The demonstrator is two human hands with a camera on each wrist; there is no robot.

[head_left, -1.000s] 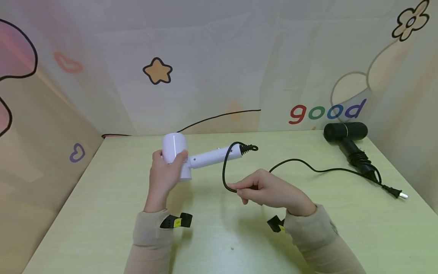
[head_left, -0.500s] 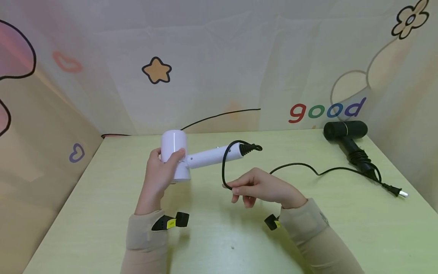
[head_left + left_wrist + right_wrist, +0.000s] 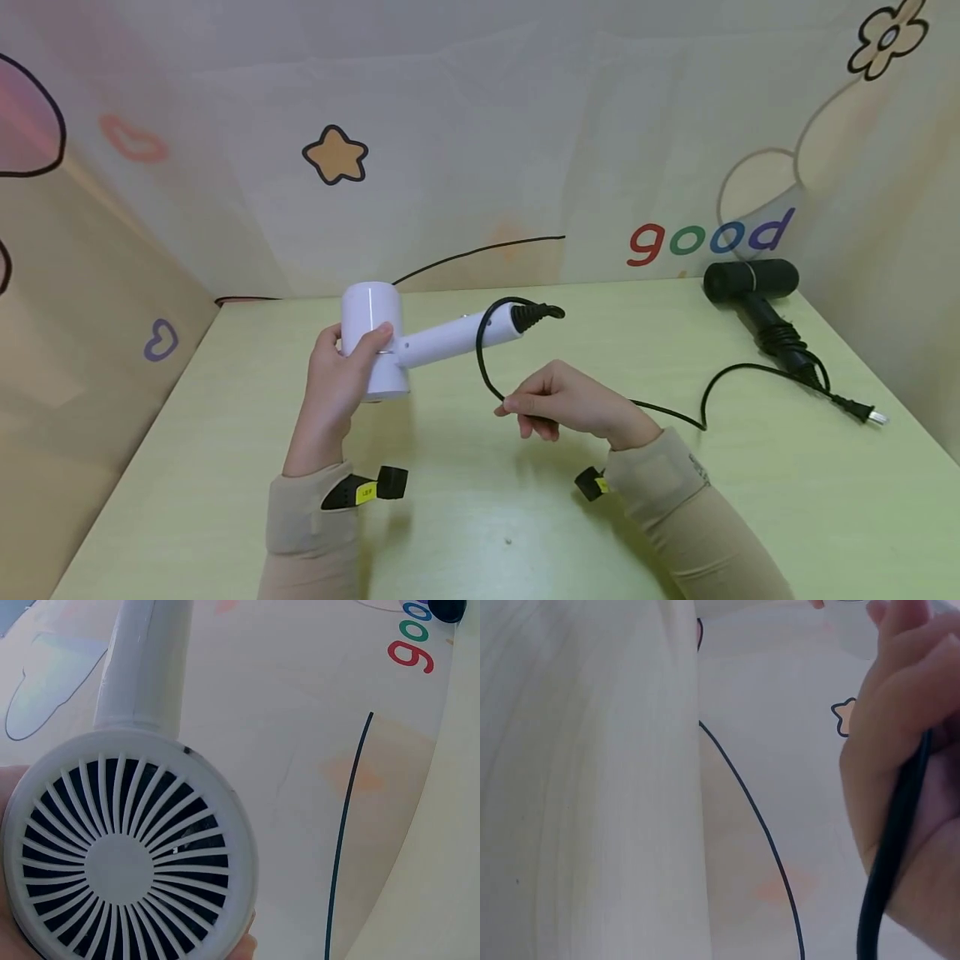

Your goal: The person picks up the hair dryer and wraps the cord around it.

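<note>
My left hand (image 3: 339,375) grips the barrel of a white hair dryer (image 3: 441,340), thumb on the near side. In the left wrist view the dryer's slotted round grille (image 3: 120,870) faces the camera. Its handle points right, and the black cord (image 3: 481,358) leaves the handle end and loops back across it. Between thumb and fingers my right hand (image 3: 570,404) pinches this cord. In the right wrist view the cord (image 3: 891,862) passes through the curled right hand (image 3: 900,750). Beyond that hand, it runs right across the table to a two-pin plug (image 3: 862,410).
A black hair dryer (image 3: 752,281), cord wound round its handle, lies at the back right of the table. The plug's cord passes against its handle end. A printed cloth backdrop (image 3: 465,150) rises behind and beside the pale table (image 3: 480,517).
Both hands and the white hair dryer have shifted slightly left in the view, which itself has turned a little. The cord right of my right hand has dropped from an arch into a sharp bend.
</note>
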